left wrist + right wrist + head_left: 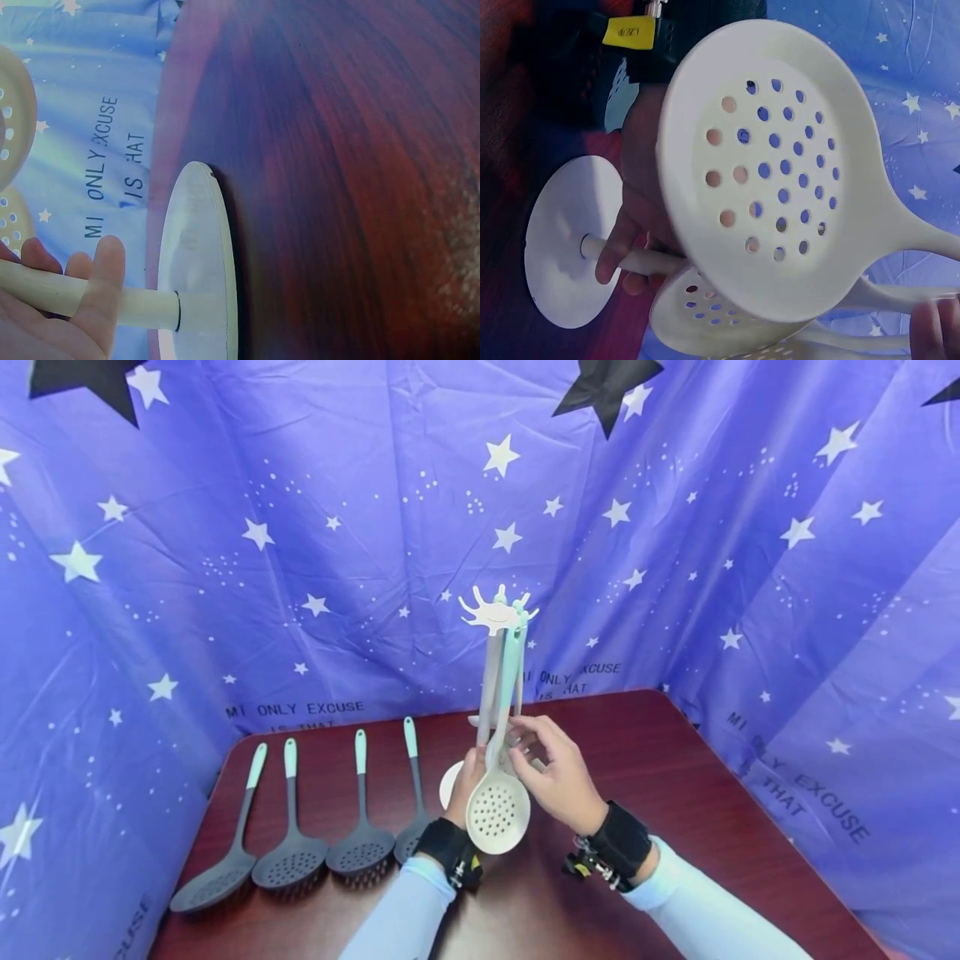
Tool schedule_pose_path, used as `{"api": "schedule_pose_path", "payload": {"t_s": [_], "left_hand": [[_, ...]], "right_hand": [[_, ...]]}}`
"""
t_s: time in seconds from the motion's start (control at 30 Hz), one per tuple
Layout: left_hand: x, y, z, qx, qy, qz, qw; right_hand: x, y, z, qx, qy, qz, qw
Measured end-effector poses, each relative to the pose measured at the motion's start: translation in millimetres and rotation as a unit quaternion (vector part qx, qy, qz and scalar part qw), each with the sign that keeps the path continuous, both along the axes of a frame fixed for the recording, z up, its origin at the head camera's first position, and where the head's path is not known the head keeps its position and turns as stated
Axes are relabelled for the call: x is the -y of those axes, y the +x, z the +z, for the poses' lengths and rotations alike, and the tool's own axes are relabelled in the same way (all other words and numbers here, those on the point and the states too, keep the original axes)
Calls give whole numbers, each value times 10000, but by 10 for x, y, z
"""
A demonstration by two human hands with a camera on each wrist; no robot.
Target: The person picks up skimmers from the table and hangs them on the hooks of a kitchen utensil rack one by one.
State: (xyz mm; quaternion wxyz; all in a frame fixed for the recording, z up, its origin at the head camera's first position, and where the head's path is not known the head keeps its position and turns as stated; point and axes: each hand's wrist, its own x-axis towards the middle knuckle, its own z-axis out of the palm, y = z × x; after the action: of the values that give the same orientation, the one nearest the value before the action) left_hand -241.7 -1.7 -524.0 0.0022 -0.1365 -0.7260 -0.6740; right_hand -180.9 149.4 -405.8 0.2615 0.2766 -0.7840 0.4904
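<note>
My left hand (468, 789) grips the white pole (142, 307) of a utensil stand, low down near its round white base (570, 232). At the stand's top is a ring of white hooks (491, 614). Cream skimmers with mint handles hang from it; the front skimmer (498, 817) faces me, its perforated bowl in front of the pole and left wrist. Behind it, another skimmer (679, 322) shows lower in the right wrist view. My right hand (562, 777) is at the right of the hanging skimmers, thumb and fingers spread apart, fingertips close beside the handles.
Several dark grey utensils with mint handles lie in a row on the table's left: a leftmost one (217, 885), then skimmers (288, 864) (362, 847), the last partly behind my left wrist. A blue star-patterned curtain (375, 568) surrounds the dark red table (637, 735).
</note>
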Motion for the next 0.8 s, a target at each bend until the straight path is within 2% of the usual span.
{"api": "schedule_pose_path", "payload": {"t_s": [0.1, 0.23, 0.33, 0.37, 0.43, 0.5, 0.63, 0.8], "left_hand": [[-2, 18, 18, -170, -232, 166, 9994], [-2, 10, -29, 104, 359, -97, 9993], [-2, -7, -61, 161, 343, -162, 9992], [3, -7, -63, 145, 209, -111, 9996], [14, -10, -63, -24, -387, 118, 9992], [28, -11, -60, -21, -686, 271, 9973], [63, -12, -39, 40, -849, 237, 9961], [122, -19, 33, 107, -813, -48, 9966]], "right_hand": [[14, -57, 10, 353, -340, -289, 9984], [98, -132, 72, 971, -525, -417, 9930], [197, -165, 109, 1208, -414, -459, 9908], [236, -172, 112, 1249, -377, -475, 9903], [310, -186, 109, 1324, -334, -552, 9891], [377, -201, 98, 1398, -303, -670, 9874], [475, -257, 57, 1342, -378, -959, 9856], [520, -347, 1, 1087, -747, -1433, 9809]]}}
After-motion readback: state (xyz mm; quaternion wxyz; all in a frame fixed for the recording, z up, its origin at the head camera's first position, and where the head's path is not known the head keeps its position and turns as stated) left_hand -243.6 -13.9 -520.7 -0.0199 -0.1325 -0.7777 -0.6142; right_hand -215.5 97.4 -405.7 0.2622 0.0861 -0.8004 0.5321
